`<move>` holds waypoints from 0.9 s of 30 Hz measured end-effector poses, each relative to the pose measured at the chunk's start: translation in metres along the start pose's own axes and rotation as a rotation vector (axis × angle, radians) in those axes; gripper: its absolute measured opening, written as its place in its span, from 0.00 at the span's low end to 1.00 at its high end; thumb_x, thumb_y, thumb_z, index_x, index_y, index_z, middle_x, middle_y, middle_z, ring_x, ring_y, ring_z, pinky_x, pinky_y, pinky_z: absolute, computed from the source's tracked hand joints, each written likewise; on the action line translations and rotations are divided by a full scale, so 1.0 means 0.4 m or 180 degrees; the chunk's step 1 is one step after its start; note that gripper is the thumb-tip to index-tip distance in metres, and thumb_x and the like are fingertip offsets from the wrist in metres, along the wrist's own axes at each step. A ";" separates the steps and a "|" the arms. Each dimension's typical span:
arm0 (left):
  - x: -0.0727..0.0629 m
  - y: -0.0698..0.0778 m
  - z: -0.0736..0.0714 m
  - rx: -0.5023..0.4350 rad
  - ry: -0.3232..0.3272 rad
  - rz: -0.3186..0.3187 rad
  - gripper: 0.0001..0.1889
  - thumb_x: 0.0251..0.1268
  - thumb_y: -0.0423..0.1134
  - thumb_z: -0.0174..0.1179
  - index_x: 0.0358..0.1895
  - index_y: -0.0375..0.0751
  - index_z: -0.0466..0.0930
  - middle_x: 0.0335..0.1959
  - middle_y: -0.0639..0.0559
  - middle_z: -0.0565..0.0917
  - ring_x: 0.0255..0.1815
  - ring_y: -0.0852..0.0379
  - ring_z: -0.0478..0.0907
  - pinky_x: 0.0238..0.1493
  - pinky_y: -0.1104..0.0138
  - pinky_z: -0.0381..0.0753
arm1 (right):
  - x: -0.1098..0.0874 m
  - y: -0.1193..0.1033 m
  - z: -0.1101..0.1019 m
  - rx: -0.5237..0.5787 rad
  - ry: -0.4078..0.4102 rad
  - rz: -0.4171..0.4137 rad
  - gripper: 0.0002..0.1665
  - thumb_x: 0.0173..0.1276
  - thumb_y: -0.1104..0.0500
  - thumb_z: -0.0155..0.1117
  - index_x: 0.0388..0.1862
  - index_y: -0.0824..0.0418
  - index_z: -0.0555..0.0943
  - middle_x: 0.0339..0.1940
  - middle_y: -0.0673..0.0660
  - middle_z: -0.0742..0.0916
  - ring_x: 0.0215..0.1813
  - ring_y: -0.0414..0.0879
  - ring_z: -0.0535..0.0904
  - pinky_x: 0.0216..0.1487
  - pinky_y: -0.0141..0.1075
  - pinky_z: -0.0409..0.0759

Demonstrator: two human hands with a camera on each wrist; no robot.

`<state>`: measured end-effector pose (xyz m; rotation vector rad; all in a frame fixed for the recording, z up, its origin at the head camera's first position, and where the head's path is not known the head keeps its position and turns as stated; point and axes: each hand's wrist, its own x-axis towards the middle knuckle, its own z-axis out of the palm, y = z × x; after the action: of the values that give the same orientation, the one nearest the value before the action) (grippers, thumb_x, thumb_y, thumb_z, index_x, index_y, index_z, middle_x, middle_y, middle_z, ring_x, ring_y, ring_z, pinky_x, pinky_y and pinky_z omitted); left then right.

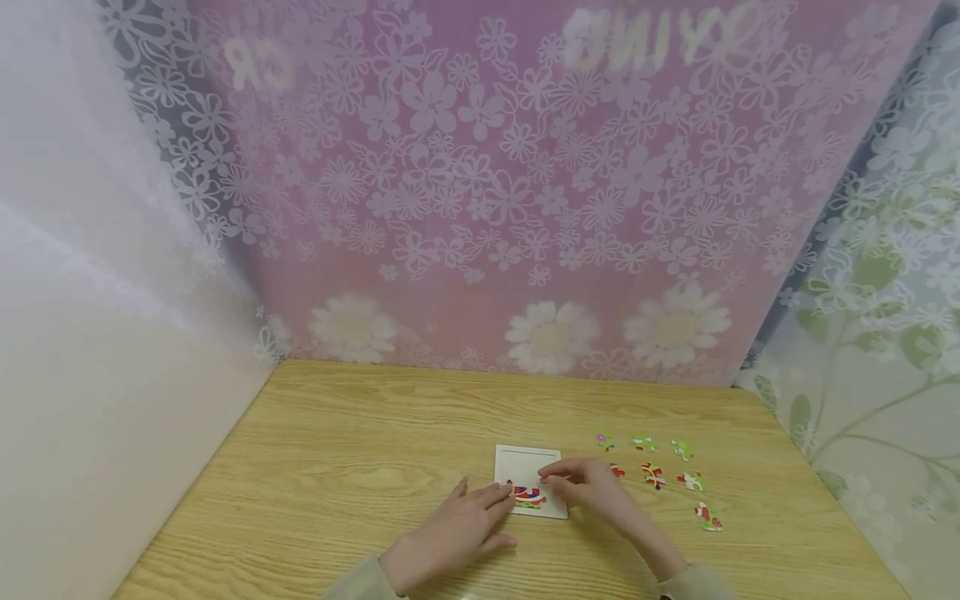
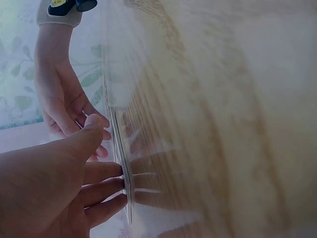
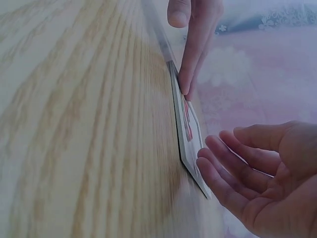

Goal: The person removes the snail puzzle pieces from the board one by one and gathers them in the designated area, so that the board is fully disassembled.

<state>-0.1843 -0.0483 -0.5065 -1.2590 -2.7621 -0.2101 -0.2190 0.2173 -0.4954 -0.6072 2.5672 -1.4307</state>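
Observation:
A white puzzle tray (image 1: 531, 460) lies flat on the wooden table, with several joined red, blue and green jigsaw pieces (image 1: 529, 495) in its lower part. The fingertips of my left hand (image 1: 459, 525) rest on the tray's left side, fingers fairly straight; the left wrist view shows them touching its edge. Over the right side of the tray is my right hand (image 1: 596, 492), its fingers loosely bent. Nothing shows between its thumb and fingers in the right wrist view, where the lower fingertips (image 3: 204, 161) are close to the tray's surface.
Right of the tray, several loose jigsaw pieces lie spread on the table, among them a red one (image 1: 654, 476) and a green one (image 1: 682, 449). One piece (image 1: 707, 517) lies nearer the front. A pink flowered curtain (image 1: 480, 208) hangs behind the table's far edge.

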 end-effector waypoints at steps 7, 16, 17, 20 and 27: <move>0.000 0.001 -0.002 0.0024 0.0017 -0.0009 0.31 0.76 0.60 0.50 0.70 0.43 0.75 0.73 0.49 0.73 0.72 0.53 0.72 0.66 0.40 0.71 | 0.006 -0.004 0.018 -0.0182 -0.0083 0.0080 0.15 0.75 0.58 0.63 0.52 0.68 0.86 0.46 0.61 0.90 0.40 0.48 0.87 0.37 0.30 0.82; -0.005 0.004 -0.003 0.0041 -0.0028 -0.0059 0.33 0.76 0.61 0.49 0.72 0.42 0.72 0.74 0.48 0.71 0.72 0.52 0.72 0.65 0.40 0.72 | 0.014 -0.003 0.038 -0.0388 -0.0081 -0.0021 0.11 0.68 0.64 0.69 0.47 0.67 0.87 0.43 0.61 0.90 0.38 0.46 0.85 0.38 0.29 0.81; -0.005 0.004 -0.003 0.0035 -0.0037 -0.0067 0.33 0.76 0.61 0.49 0.72 0.42 0.72 0.74 0.48 0.71 0.72 0.52 0.72 0.65 0.40 0.72 | 0.016 -0.003 0.041 -0.0389 -0.0080 -0.0027 0.11 0.66 0.64 0.71 0.47 0.67 0.87 0.43 0.61 0.90 0.37 0.45 0.85 0.38 0.29 0.81; -0.006 0.005 -0.004 0.0029 -0.0035 -0.0068 0.32 0.76 0.61 0.49 0.72 0.43 0.73 0.74 0.49 0.71 0.72 0.52 0.72 0.65 0.40 0.72 | 0.021 -0.001 0.049 -0.0467 -0.0072 -0.0090 0.15 0.59 0.66 0.76 0.47 0.67 0.87 0.41 0.60 0.89 0.35 0.41 0.82 0.35 0.28 0.79; -0.005 0.010 -0.008 0.0030 -0.0020 -0.0078 0.32 0.75 0.61 0.50 0.72 0.44 0.73 0.74 0.49 0.71 0.72 0.53 0.72 0.66 0.40 0.72 | 0.026 -0.009 0.064 -0.0809 -0.0033 -0.0129 0.18 0.53 0.64 0.81 0.45 0.62 0.89 0.35 0.52 0.83 0.31 0.36 0.74 0.30 0.29 0.73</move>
<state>-0.1798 -0.0479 -0.5033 -1.2263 -2.7817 -0.1952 -0.2197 0.1914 -0.5054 -0.7015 2.7662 -1.1156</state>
